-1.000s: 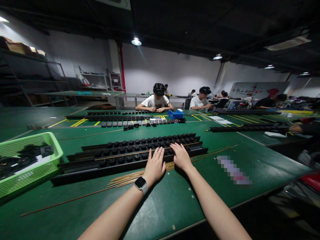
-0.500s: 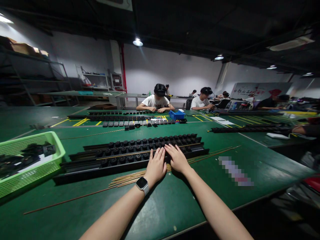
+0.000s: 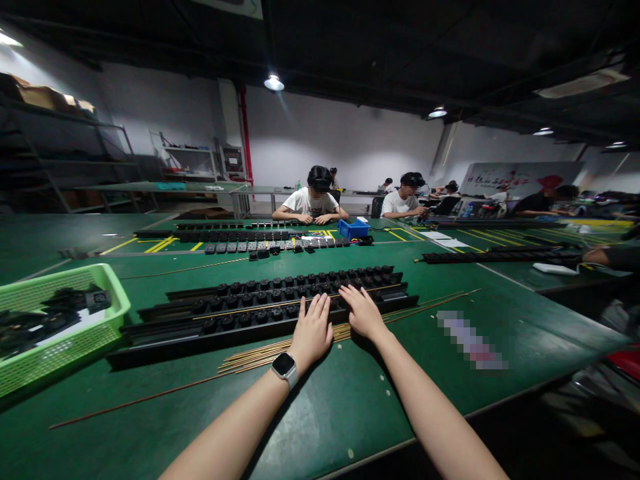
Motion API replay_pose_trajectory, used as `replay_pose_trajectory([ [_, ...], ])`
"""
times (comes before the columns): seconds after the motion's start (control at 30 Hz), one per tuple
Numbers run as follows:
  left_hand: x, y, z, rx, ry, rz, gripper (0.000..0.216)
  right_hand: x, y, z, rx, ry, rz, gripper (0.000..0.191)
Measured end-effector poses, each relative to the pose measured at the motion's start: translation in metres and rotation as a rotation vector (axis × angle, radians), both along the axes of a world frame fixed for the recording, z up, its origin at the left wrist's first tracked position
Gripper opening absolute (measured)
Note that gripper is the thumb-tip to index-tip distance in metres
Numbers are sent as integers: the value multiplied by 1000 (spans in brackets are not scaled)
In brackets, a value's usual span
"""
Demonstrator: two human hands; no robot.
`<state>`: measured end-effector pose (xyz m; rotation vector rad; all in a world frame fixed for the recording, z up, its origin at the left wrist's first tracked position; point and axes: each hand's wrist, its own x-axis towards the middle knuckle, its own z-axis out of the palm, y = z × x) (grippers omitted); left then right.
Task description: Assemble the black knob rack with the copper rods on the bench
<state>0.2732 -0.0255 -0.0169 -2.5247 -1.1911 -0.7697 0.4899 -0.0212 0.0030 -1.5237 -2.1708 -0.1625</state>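
Observation:
My left hand (image 3: 311, 330), with a watch (image 3: 284, 366) on its wrist, lies with fingers stretched over the nearest black channel rail (image 3: 200, 343). My right hand (image 3: 364, 313) rests just to its right, fingers extended and slightly spread over the same rail. A thin brass rod (image 3: 260, 307) runs lengthwise along the rails and passes by my fingertips; whether they press on it I cannot tell. Rows of round black parts (image 3: 243, 320) sit inside the rails. Under my wrists lies a bundle of loose brass rods (image 3: 255, 355).
A green basket (image 3: 117, 293) of black parts stands at the left. One brown rod (image 3: 135, 401) sticks out toward the front left. Across the table are a blue bin (image 3: 354, 230), more black strips (image 3: 500, 255) and seated co-workers (image 3: 311, 203). A pixelated item (image 3: 473, 340) lies at the right.
My right hand has slid a little to the right along the rail, opening a gap from the left hand. My left hand has stayed in place.

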Motion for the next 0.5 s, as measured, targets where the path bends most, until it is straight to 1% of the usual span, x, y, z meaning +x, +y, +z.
replay_pose_trajectory([
  [0.27,-1,-1,0,32,2,2,75,16,4,-4,-4,46,-36,90],
  [0.5,-1,-2,2,3,-5,-3,70,26,8,-7,-15,74,-80,88],
])
